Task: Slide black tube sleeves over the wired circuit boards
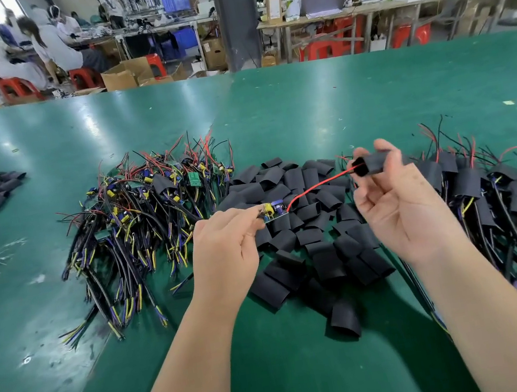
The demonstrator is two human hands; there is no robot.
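Left hand pinching one board, right hand one sleeve

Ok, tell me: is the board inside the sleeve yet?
No: the left hand holds the board bare; only its red wire enters the sleeve.

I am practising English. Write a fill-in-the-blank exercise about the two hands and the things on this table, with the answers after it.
1. The right hand pinches a short black tube sleeve, and a thin wire of ____ colour reaches its open end.
2. The left hand grips a small circuit board with yellow and ____ parts.
3. The pile of loose black sleeves lies on a table whose surface is ____.
Answers: red; blue; green.
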